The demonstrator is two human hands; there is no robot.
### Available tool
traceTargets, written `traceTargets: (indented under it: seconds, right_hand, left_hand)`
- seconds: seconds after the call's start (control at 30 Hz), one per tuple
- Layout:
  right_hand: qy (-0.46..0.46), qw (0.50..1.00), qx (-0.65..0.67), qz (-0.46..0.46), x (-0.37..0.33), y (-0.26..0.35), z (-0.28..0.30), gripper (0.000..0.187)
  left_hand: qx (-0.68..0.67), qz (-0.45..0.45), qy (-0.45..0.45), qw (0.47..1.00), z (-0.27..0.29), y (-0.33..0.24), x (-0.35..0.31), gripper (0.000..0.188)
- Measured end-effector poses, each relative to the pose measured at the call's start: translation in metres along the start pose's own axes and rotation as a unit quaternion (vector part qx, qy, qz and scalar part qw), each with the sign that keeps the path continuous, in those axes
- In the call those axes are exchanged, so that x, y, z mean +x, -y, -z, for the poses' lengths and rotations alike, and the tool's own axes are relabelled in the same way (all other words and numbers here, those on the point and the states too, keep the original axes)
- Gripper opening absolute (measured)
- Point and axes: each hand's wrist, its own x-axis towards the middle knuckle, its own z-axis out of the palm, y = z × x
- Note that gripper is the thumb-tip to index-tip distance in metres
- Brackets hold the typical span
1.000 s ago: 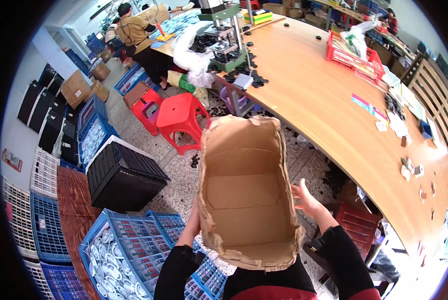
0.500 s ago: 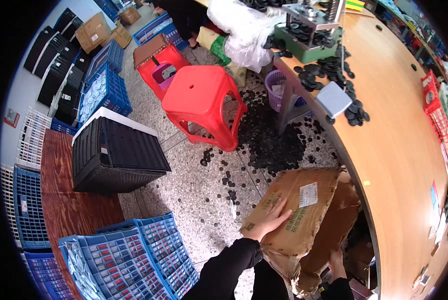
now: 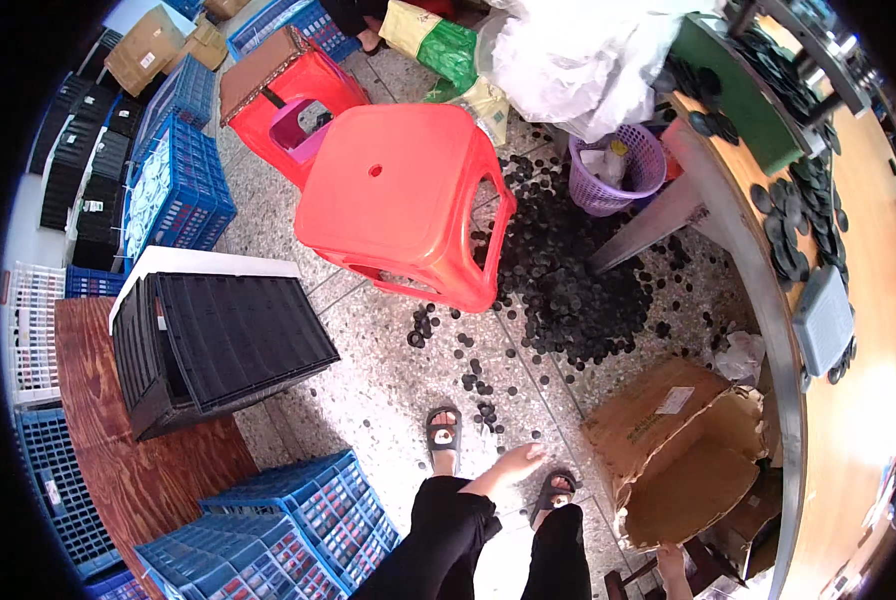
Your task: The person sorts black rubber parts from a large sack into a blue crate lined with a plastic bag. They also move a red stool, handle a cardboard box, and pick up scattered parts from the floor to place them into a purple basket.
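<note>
My left hand (image 3: 517, 467) is off the cardboard box, in the air above the floor between my feet. Its fingers point right, look stretched out, and hold nothing that I can see. The torn, open cardboard box (image 3: 636, 428) rests at the right beside the table's edge, its opening facing up and right. My right hand (image 3: 674, 572) is at the lower edge of the picture, just below the box's near rim and next to a dark brown wooden piece (image 3: 710, 566). What its fingers grip, if anything, I cannot make out.
Black discs (image 3: 583, 305) lie heaped and scattered on the floor by the table leg. A red stool (image 3: 388, 190) and a purple basket (image 3: 608, 190) stand beyond. Blue crates (image 3: 318, 500) and a black crate (image 3: 238, 335) are at left. The wooden table (image 3: 858, 420) curves along the right.
The cardboard box has shifted away from my legs, toward the table. My left hand has come off its side. My right hand is now lower, below the box's rim. The view has shifted too.
</note>
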Motion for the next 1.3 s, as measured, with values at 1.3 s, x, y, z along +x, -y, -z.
traceTargets:
  seconds: [1.3]
  right_hand:
    - [-0.319,0.775,-0.095,0.537,0.079,0.734,-0.213,0.081]
  left_hand:
    - [-0.239,-0.045,-0.234,0.941,0.375,0.140,-0.008,0.027]
